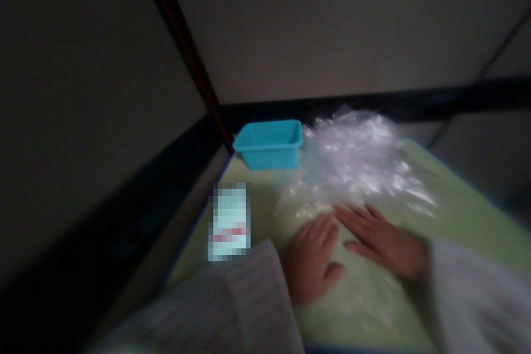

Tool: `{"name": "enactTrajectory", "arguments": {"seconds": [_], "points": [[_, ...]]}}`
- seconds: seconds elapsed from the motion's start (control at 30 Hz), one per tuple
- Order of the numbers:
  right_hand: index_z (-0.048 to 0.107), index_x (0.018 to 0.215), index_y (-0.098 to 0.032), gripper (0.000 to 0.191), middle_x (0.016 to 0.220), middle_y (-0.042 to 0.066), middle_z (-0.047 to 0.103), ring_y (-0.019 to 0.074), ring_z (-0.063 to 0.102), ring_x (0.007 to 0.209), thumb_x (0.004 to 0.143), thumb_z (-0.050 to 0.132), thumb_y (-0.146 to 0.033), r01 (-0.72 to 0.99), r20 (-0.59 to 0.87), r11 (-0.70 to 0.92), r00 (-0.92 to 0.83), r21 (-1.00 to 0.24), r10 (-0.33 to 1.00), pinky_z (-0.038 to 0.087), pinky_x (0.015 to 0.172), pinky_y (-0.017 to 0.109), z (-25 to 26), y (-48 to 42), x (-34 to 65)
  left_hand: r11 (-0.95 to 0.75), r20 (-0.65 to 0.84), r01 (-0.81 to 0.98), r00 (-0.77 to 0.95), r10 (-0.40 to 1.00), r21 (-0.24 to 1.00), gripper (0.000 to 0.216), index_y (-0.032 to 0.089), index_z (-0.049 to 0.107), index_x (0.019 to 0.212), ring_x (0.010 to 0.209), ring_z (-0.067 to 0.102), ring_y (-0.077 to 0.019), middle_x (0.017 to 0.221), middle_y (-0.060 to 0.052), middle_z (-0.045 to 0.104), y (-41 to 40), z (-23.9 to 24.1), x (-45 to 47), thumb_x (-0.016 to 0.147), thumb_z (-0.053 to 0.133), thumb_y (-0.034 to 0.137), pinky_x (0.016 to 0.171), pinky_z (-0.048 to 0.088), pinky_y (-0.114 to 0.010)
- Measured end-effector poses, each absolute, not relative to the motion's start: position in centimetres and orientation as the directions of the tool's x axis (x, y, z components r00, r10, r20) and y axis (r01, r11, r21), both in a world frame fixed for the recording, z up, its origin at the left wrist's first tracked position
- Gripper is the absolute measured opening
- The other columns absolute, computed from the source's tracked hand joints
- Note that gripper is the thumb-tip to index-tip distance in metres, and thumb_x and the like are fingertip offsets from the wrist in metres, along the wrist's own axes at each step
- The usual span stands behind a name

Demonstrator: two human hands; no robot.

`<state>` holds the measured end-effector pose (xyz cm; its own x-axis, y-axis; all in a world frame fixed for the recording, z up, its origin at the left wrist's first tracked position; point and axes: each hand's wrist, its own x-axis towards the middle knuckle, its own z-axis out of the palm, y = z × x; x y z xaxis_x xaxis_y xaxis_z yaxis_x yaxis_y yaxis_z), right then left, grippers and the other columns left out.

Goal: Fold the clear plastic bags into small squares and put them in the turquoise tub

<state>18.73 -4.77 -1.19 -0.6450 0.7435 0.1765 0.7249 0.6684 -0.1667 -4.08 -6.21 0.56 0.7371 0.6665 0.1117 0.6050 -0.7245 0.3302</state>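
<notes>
The left hand point(313, 260) and the right hand point(381, 240) both lie palm down with fingers stretched out flat, gripping nothing. They press on a clear plastic bag point(365, 293) spread on the table point(456, 215). Their fingertips meet, and the right fingers seem to lie just over the left ones. White knitted sleeves cover both wrists.

The bag lies directly under and around the palms, near the table's front edge. Its outline is hard to trace because the picture is blurred.

The work in hand looks like smoothing this bag flat. I judge it goes best with light, even pressure and the palms sliding apart from the middle towards the edges, so air and creases escape rather than fold in. Thin film likely clings and bunches, so slow strokes suit it.

Just beyond the fingertips, and touching the flat bag, rises a heap of crumpled plastic point(357, 155). To the left of the heap, at the far corner, stands a blue tub point(269, 144). Nearer, left of the hands, lies a small pale card point(229, 221), which is unreadable.
</notes>
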Motion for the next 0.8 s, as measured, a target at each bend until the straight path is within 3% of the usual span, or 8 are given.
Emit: {"name": "enactTrajectory", "arguments": {"seconds": [0.17,0.4,0.63,0.8], "points": [[0.006,0.148,-0.032,0.069,0.146,0.009,0.039,0.0352,0.044,0.126,0.092,0.038,-0.055,0.745,0.203,0.656,-0.628,-0.123,0.751,0.024,0.101,0.067,-1.7,-4.2,19.9,-0.743,0.096,0.593,0.758,0.645,0.310,0.070,0.015,0.029,0.142,0.143,0.010,-0.0268,0.153,-0.012,0.018,-6.1,0.7,-4.5,0.086,0.047,0.053,0.116,0.010,-0.047],[0.008,0.148,-0.030,0.063,0.144,0.009,0.043,0.0312,0.033,0.134,0.094,0.032,-0.053,0.726,0.268,0.683,-0.645,-0.074,0.715,0.020,0.104,0.064,-2.4,-3.7,23.1,-0.749,0.098,0.575,0.768,0.632,0.328,0.082,0.016,0.032,0.141,0.142,0.013,-0.0295,0.153,-0.011,0.020,-5.6,0.9,-5.1,0.078,0.050,0.066,0.115,0.011,-0.048],[0.019,0.147,-0.028,0.059,0.146,0.008,0.039,0.0274,0.035,0.133,0.094,0.040,-0.042,0.639,0.273,0.727,-0.673,-0.253,0.687,0.015,0.110,0.058,0.1,-5.7,24.6,-0.739,0.071,0.603,0.758,0.648,0.302,0.082,0.014,0.036,0.138,0.139,0.021,-0.0324,0.151,-0.015,0.025,-4.7,1.7,-5.1,0.071,0.065,0.050,0.113,0.016,-0.051],[0.016,0.148,-0.022,0.063,0.148,0.009,0.035,0.0243,0.034,0.134,0.093,0.043,-0.036,0.597,0.289,0.737,-0.679,-0.316,0.675,0.033,0.108,0.047,1.6,-9.5,22.7,-0.801,0.197,0.529,0.785,0.587,0.280,0.071,0.011,0.040,0.135,0.140,0.020,-0.0305,0.150,-0.016,0.028,-6.4,2.1,-4.8,0.072,0.063,0.035,0.113,0.020,-0.050]]}}
